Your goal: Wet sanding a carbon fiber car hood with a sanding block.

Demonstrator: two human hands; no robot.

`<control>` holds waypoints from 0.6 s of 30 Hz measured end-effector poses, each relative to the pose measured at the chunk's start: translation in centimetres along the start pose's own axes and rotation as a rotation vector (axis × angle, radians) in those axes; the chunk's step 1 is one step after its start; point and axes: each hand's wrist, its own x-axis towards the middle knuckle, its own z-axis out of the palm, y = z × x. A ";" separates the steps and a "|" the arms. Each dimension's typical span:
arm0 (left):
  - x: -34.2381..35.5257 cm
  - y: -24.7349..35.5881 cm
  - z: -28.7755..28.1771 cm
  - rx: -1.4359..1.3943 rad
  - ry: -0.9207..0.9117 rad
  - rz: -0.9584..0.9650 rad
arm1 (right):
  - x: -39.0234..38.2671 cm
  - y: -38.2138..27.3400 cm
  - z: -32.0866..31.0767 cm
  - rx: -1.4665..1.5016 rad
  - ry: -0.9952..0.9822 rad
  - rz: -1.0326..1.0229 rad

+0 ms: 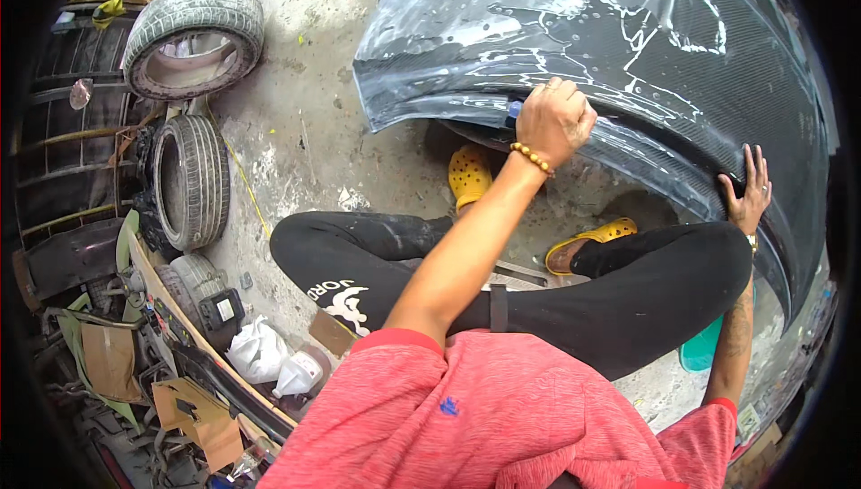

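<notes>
A large dark car hood (619,68) with a woven, carbon-like pattern fills the upper right. Its glossy surface has pale wet-looking streaks and reflections. My left hand (556,120) is closed in a fist over the hood's near edge. A small blue piece (515,108) shows beside its fingers; the rest of what it grips is hidden by the hand. Farther right, my right hand (747,186) lies against the hood near its right end, fingers spread and holding nothing.
I sit on a low seat, knees apart, in yellow clogs (469,177). Two tyres (193,36) lie and lean on the concrete floor at left. Below them are a white plastic bag (258,350), a jug (298,374) and heaped car parts. A teal thing (701,346) lies by my right forearm.
</notes>
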 end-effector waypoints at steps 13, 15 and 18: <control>-0.8 -1.8 -5.3 0.101 0.090 -0.144 | -0.4 1.2 0.6 0.032 0.000 -0.039; -1.9 -3.4 -6.9 0.188 0.119 -0.093 | -0.4 1.2 0.6 -0.023 -0.021 -0.046; -4.5 -9.3 -12.6 0.327 0.297 -0.431 | -0.3 1.2 0.8 -0.062 0.014 -0.059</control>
